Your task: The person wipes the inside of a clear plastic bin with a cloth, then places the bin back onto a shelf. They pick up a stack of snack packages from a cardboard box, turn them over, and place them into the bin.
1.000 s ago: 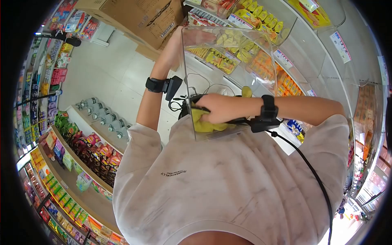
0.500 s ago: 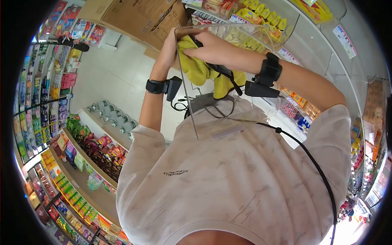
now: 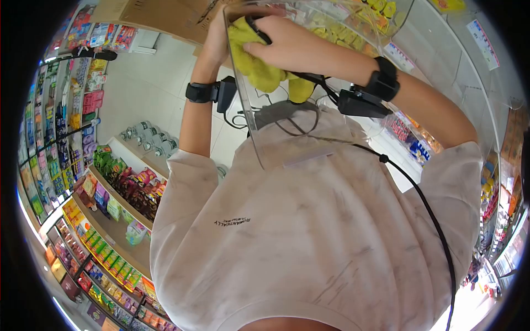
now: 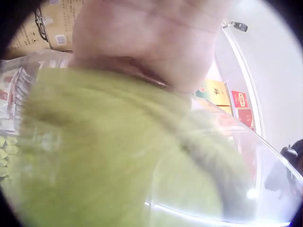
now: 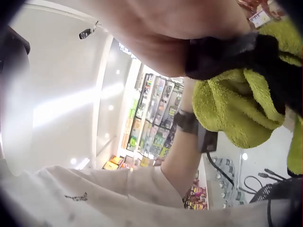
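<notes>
Head view shows a fuzzy yellow-green cloth [image 3: 251,55], bunched against the top of a clear plastic panel [image 3: 287,138], right under the right hand [image 3: 281,41] gripping it. The left hand [image 3: 216,41] sits behind the panel's top edge, partly cut off, so can't tell its grip.

Snack shelves [image 3: 118,193] (brightly packed) flank the pale floor [image 3: 149,88]; cardboard box [image 3: 168,15] beyond.
</notes>
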`<state>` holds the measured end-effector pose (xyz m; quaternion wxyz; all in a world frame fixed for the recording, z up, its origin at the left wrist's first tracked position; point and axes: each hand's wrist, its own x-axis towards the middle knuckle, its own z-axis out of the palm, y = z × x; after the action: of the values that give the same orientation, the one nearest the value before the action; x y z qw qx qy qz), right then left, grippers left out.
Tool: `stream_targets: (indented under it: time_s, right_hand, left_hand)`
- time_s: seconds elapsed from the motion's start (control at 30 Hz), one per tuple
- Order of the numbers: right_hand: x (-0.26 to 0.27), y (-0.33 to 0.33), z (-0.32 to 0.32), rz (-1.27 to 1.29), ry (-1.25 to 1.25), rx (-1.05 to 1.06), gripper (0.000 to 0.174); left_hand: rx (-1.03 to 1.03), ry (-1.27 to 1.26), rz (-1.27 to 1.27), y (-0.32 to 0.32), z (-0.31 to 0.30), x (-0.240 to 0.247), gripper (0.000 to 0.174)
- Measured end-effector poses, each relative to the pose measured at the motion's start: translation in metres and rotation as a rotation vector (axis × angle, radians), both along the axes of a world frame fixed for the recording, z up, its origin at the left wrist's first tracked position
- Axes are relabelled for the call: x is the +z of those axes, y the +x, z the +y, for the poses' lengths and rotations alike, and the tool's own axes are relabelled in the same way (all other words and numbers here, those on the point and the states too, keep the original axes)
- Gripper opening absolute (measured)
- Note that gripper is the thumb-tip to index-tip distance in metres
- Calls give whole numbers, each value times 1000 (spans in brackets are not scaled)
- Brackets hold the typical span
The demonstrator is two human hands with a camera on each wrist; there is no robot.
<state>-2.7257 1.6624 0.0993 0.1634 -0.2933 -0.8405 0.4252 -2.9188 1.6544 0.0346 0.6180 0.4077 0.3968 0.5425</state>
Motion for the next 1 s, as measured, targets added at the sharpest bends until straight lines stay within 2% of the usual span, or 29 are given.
stream_targets:
  time_s: [0.1,0.17,0.27,0.37,0.4,0.47,0.53,0.73,0.83,0.9,0.97,1.0]
  right_hand:
    - [-17,-3,-20,-197,-42,67,30]
    - [-30,-3,-34,-226,-64,78,30]
    - [-18,7,-48,-335,-144,173,32]
    - [-10,18,-58,-393,-219,334,31]
    - [-24,21,-62,-355,-145,414,29]
    - [-33,27,-70,-403,-225,530,29]
    - [-33,26,-67,-460,-319,619,30]
    - [-28,64,-43,-646,-211,665,30]
    - [-21,79,-9,-664,-132,588,31]
    - [-12,76,6,-443,-4,324,28]
    - [10,57,19,-218,267,112,27]
    - [9,45,19,-188,307,80,25]
  left_hand:
    - [-92,26,-28,-6,4,-11,58]
    - [-121,33,-36,-8,6,-14,61]
    - [-150,41,-48,-10,10,-17,66]
    - [-169,50,-58,-13,12,-19,72]
    - [-176,55,-58,-14,13,-19,73]
    - [-193,65,-59,-15,12,-21,77]
    - [-208,77,-62,-15,14,-21,81]
    - [-266,107,-68,-15,17,-24,92]
    - [-346,120,-89,-14,23,-22,97]
    - [-272,112,-82,-16,23,-24,93]
    - [-245,97,-51,-16,21,-22,93]
    - [-244,93,-47,-15,22,-22,92]
